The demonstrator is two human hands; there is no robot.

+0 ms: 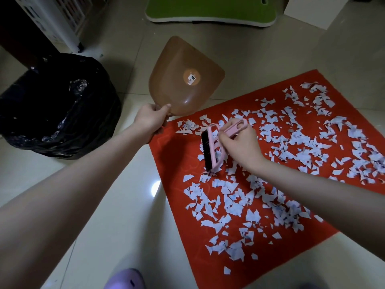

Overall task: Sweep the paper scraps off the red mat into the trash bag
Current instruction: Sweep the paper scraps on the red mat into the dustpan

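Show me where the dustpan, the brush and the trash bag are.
dustpan [177, 65]: head view, on its brown pan surface, above the sticker.
brush [205, 147]: head view, on its black bristles.
trash bag [52, 105]: head view, on the black plastic inside its opening.

No text can be read. The one label is a round orange sticker [191, 77] on the dustpan [183, 59], above the left hand [152, 119] that grips its handle. Its white mark with dark strokes is too blurred to make out.
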